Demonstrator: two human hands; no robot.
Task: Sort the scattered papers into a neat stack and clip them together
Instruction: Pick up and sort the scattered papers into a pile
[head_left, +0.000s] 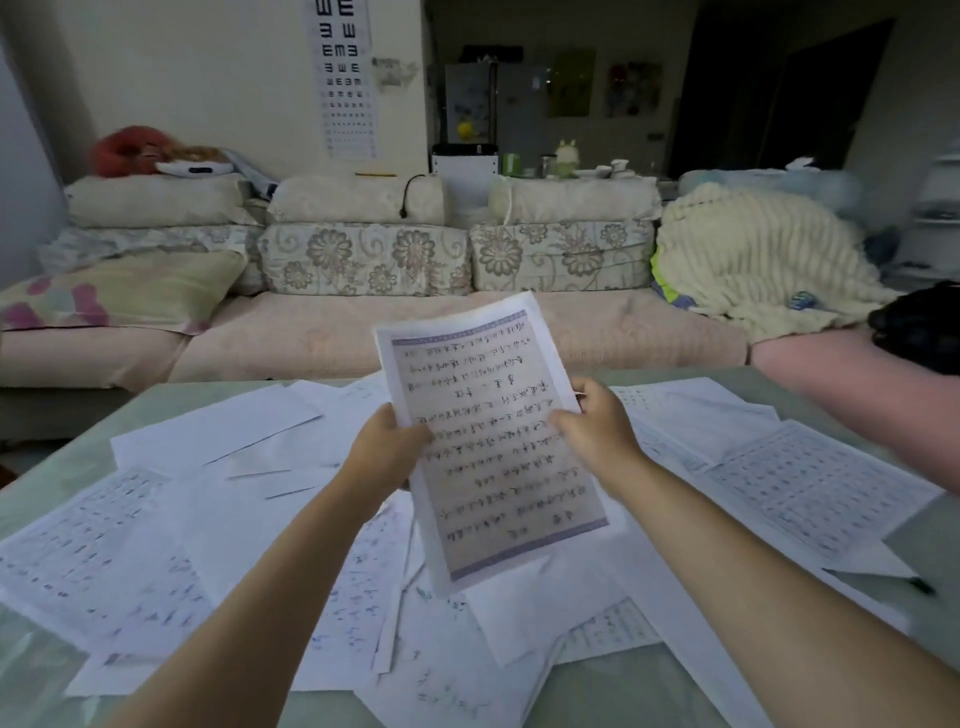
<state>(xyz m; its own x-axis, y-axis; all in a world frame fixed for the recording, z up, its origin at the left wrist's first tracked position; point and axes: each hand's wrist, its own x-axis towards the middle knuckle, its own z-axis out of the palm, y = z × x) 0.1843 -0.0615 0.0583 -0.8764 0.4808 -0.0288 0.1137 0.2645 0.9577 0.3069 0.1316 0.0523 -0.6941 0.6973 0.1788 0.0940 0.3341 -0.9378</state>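
Left hand (387, 449), right hand (597, 426): two; held sheet (493, 447): one; loose papers (218, 431): overlapping, uncountable; table (47, 670): one.

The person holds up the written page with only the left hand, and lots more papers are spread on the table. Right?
Not only the left: the head view shows both the left hand and the right hand gripping the written page, one at each side edge. The scattered papers do lie spread on the table.

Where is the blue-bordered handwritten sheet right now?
Head view, centre: the blue-bordered sheet is held above the scattered papers, left hand gripping its left edge, right hand its right edge.
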